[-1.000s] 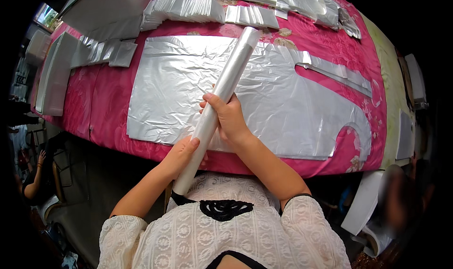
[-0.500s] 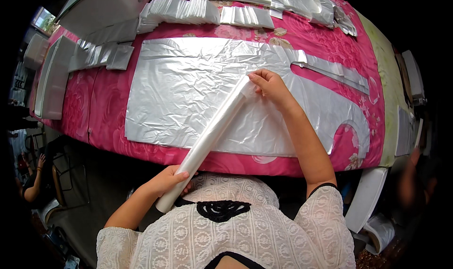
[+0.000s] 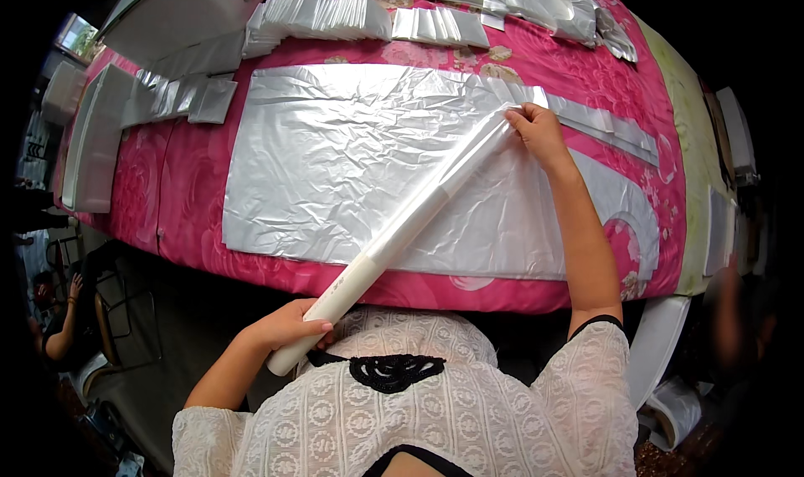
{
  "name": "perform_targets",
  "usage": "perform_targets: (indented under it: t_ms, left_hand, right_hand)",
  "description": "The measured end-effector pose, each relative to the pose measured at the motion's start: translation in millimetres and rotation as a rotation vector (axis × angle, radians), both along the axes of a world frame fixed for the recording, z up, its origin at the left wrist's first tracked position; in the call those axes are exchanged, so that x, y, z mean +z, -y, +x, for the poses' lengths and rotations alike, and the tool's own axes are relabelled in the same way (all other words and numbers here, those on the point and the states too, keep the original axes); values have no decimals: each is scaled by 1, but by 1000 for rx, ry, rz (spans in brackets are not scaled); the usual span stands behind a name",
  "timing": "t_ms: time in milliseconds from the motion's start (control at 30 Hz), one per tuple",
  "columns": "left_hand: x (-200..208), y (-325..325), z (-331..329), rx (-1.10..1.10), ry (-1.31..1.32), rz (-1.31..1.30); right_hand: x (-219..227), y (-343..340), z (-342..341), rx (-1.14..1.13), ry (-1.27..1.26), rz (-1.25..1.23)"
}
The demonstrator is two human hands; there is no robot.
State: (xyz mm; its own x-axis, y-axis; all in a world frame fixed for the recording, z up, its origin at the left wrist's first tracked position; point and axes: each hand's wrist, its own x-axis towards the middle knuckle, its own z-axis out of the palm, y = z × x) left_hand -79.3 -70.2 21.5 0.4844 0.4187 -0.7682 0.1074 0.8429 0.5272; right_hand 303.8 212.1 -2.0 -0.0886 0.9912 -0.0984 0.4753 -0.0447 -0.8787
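A long white tube (image 3: 352, 283) slants up and away from my body over the table. My left hand (image 3: 291, 324) is closed around its lower end, close to my waist. Thin translucent plastic film (image 3: 479, 152) wraps the tube's upper part and runs on past it to the upper right. There my right hand (image 3: 540, 132) pinches the film's end between thumb and fingers. Under the tube lies a flat stack of crinkled silvery-white plastic bags (image 3: 293, 154), with handle strips (image 3: 611, 129) stretching out to the right.
A pink flowered cloth (image 3: 188, 171) covers the table. Rows of folded silvery packets (image 3: 322, 16) stand along the far side, beside a white box (image 3: 184, 16). A pale plastic bin (image 3: 100, 142) is at the left edge. Another person's hand (image 3: 75, 288) shows at far left.
My right hand has moved up and to the right, drawing the film out past the tube's upper end. More bare tube shows near my left hand, which has barely moved.
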Motion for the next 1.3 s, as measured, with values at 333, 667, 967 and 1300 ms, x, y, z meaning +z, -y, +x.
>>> perform_targets:
  t_ms: [333, 667, 967, 1300]
  left_hand:
    - [28, -26, -34, -510, -137, 322]
    - [39, -135, 70, -611, -772, 1748]
    - [-18, -98, 92, -833, -480, 1705]
    - [-26, -63, 110, -835, -652, 1694]
  right_hand:
    - [3, -21, 95, -183, 84, 170]
    - [-1, -14, -44, 167, 11, 54]
    - [-2, -26, -59, 235, 97, 77]
    - [28, 118, -86, 452, 356, 488]
